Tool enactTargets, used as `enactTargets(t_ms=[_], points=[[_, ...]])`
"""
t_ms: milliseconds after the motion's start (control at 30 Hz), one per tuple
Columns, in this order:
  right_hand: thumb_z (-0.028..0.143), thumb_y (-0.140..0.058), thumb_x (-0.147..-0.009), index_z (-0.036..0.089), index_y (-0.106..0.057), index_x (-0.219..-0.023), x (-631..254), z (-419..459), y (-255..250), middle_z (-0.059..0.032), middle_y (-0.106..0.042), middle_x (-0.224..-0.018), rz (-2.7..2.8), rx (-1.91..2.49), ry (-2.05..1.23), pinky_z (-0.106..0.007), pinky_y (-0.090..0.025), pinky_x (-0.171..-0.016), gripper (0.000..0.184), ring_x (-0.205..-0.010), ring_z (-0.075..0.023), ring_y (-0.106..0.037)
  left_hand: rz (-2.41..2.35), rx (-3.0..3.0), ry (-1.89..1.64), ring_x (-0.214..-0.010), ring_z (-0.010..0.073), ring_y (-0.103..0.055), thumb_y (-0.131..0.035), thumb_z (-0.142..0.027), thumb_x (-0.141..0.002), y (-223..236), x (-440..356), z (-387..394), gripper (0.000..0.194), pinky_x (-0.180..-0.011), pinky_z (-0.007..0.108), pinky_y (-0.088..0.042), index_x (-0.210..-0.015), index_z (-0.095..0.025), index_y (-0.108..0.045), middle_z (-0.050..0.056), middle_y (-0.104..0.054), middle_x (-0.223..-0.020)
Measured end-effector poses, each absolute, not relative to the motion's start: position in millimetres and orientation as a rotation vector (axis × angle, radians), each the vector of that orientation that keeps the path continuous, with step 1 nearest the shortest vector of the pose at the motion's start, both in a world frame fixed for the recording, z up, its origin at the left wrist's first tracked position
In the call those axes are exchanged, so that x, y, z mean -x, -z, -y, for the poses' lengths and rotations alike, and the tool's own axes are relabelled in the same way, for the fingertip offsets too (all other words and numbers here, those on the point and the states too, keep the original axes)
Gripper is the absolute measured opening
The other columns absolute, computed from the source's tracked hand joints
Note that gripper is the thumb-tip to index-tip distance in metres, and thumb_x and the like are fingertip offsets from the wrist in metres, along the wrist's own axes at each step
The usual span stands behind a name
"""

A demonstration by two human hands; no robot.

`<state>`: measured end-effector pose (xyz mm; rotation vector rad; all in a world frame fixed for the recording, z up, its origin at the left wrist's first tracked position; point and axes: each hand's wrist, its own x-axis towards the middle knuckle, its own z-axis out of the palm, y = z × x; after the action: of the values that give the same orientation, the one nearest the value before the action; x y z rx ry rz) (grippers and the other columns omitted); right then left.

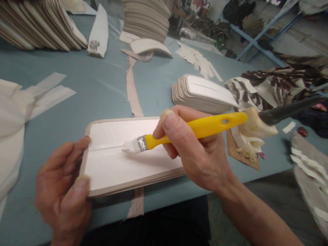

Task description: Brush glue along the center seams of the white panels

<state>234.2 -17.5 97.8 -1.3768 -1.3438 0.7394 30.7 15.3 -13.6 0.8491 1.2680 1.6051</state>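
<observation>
In the head view, my right hand [197, 147] is closed round a paintbrush [205, 128] with a flat yellow handle. The brush's white-coated bristles rest on a white rectangular panel [107, 174] with rounded corners and a beige edge. A slit or seam runs lengthwise along the middle of the panel's face, beside the bristle tips. My left hand [64, 188] grips the panel's left end, thumb at the near corner and fingers at the far side. More layers show under the panel's near edge. A pale fabric strip [134, 92] passes beneath it.
Beyond my right hand stands a stack of similar panels [202, 92]. Taller stacks [146, 17] rise at the back. A glue-crusted container [253, 126] with a dark rod sits at right. White strips [197, 59] and pale sheets [10, 116] lie on the blue-green table [102, 85].
</observation>
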Motion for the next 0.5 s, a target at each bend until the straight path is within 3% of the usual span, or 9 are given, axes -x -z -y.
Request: enactTargets(t_ms=[167, 333, 500], points=[[0.063, -0.071, -0.104, 0.024, -0.068, -0.075, -253, 15, -97, 0.005, -0.051, -0.056, 1.461, 1.385, -0.843, -0.029, -0.038, -0.048, 0.049, -0.05, -0.0113, -0.045, -1.265, -0.846, -1.594, -0.135, 0.0552, -0.063, -0.08, -0.029, -0.04, 10, -32, -14, 0.064, -0.127, 0.088, -0.031, -0.103, -0.03, -0.076, 0.006, -0.082, -0.115], [0.06, -0.071, -0.105, 0.022, -0.073, -0.076, -301, 30, -102, 0.005, -0.05, -0.053, 1.485, 1.476, -0.705, -0.028, -0.029, -0.043, 0.048, -0.045, -0.0101, -0.042, -1.249, -0.917, -1.57, -0.135, 0.0491, -0.065, -0.081, -0.029, -0.044, 15, -28, -14, 0.065, -0.129, 0.081, -0.036, -0.109, -0.032, -0.077, 0.003, -0.083, -0.12], [0.056, -0.069, -0.108, 0.026, -0.078, -0.082, -320, 43, -104, 0.0035, -0.052, -0.058, 1.512, 1.496, -0.618, -0.03, -0.039, -0.048, 0.041, -0.048, -0.0129, -0.045, -1.215, -1.04, -1.577, -0.135, 0.0449, -0.065, -0.089, -0.035, -0.053, 28, -21, -12, 0.069, -0.128, 0.079, -0.04, -0.121, -0.033, -0.077, 0.001, -0.081, -0.127]])
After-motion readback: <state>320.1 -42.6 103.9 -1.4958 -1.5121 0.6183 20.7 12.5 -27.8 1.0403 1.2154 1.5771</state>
